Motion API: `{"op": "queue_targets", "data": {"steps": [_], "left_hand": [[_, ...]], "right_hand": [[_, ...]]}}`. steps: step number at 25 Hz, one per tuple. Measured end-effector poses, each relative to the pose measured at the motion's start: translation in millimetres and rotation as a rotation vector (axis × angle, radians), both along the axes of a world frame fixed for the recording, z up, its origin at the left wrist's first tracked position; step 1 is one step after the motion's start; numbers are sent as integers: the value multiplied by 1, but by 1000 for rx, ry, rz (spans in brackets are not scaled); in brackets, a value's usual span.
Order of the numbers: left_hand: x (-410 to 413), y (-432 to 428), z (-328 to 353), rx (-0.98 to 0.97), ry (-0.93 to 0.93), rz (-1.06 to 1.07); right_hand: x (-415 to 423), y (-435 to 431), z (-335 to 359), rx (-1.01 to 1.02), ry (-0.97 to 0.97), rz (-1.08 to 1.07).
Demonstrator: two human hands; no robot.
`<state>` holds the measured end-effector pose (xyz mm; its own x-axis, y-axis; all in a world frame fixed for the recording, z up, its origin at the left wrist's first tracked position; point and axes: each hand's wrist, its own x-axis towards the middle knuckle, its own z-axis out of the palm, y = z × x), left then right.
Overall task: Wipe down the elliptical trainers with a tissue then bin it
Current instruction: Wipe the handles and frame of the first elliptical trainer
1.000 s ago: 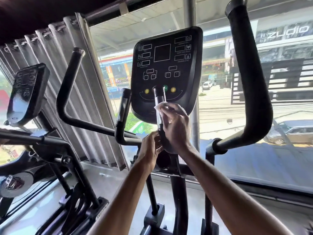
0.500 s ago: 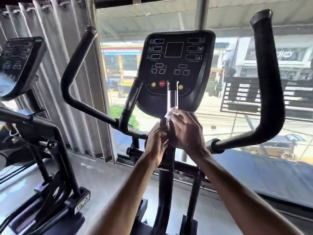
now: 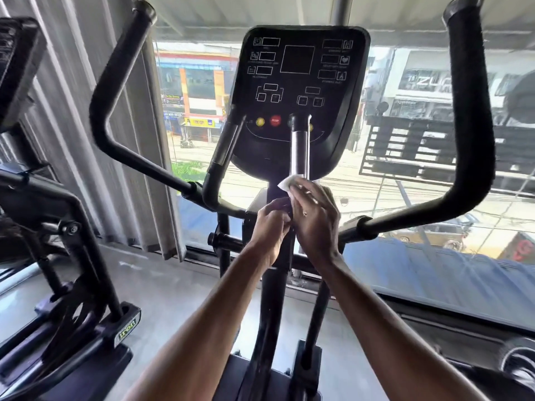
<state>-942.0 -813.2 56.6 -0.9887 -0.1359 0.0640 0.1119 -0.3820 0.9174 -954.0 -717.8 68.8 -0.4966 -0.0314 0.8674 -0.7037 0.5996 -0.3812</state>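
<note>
Black elliptical dead centre, upright, dark console facing us, yellow and red buttons, curved handlebars either side. Second elliptical on the left, mostly cut off. Tissue is small, white, crumpled, pressed against the foot of the silver grip under the console, right hand pinching it.

You are shooting into the light: daylight pours through the far window, street outside near blown out. Console and handlebars go dark, low detail. Bright glare streak down the grip. Straight lines bow at left and right edges. Curtain at left smeared by motion blur.
</note>
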Motion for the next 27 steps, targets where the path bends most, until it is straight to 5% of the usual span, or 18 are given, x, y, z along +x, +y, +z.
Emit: {"op": "queue_targets", "data": {"steps": [5,10,16,21,24,27], "left_hand": [[6,-3,2,75,18,-46],[-2,-11,10,3,-71,-47],[-20,-21,67,-222,-9,18],[-29,-18,91,-397,1,54],[-35,-14,94,-489,7,92],[-41,-12,90,-543,4,142]], "right_hand": [[-5,6,-3,307,44,-2],[7,17,-17,-71,11,-156],[-1,12,-18,-366,-310,-127],[4,5,-32,-299,-85,-79],[-4,12,-24,-460,-259,37],[8,11,-31,-398,-209,19]]}}
